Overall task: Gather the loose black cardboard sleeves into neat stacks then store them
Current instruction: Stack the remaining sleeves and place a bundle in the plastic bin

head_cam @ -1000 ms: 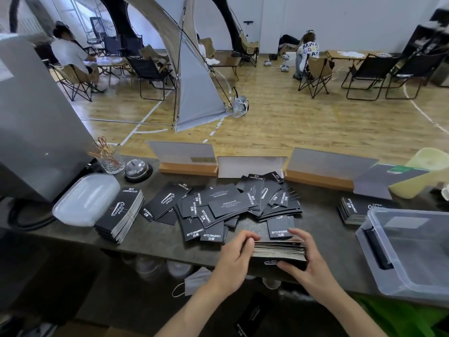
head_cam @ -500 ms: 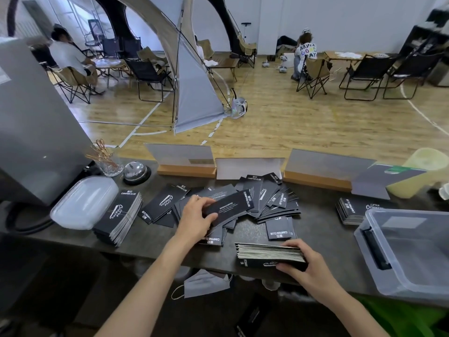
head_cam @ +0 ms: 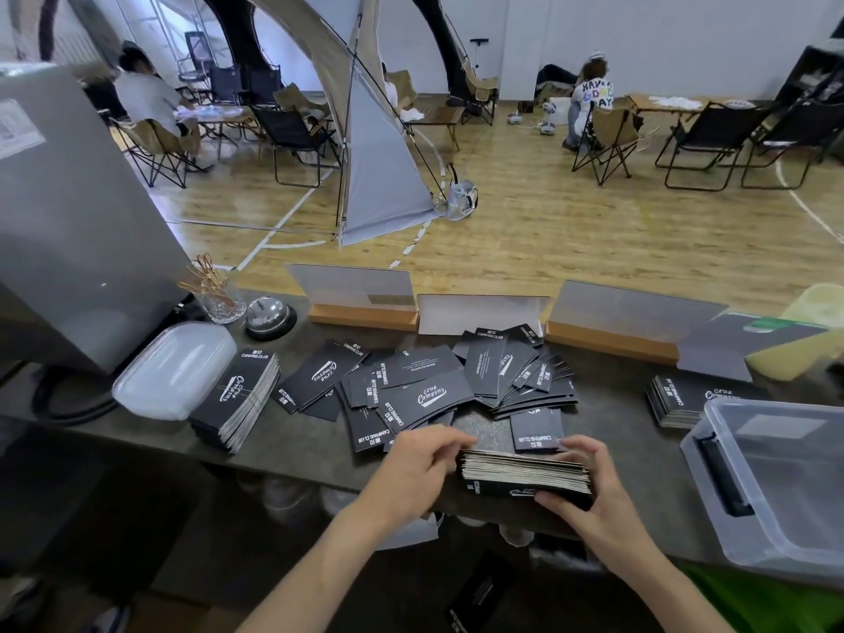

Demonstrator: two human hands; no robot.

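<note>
1. Low in the centre of the frame, at the near edge of the bench [head_cam: 297,445], the held stack [head_cam: 525,475] of black cardboard sleeves lies flat with its pale edges facing the camera.
2. The left hand [head_cam: 424,459] is at the stack's left end, its fingers [head_cam: 450,443] curled onto the top corner and gripping it.
3. The right hand [head_cam: 589,493] clasps the stack's right end: the thumb lies along the near side, and the fingers [head_cam: 580,445] bend over the far edge.
4. Just beyond the hands, the loose sleeves [head_cam: 424,390] lie spread and overlapping in the middle of the bench, printed with white lettering.
5. The left stack [head_cam: 237,399], fanned slightly, sits at the centre left, beside a clear lid [head_cam: 173,367].
6. The right stack [head_cam: 676,399] rests at the centre right, just behind a clear storage bin [head_cam: 776,486] standing open at the lower right.
7. A service bell [head_cam: 269,315] and a glass [head_cam: 221,301] holding thin sticks stand behind the lid.
</note>
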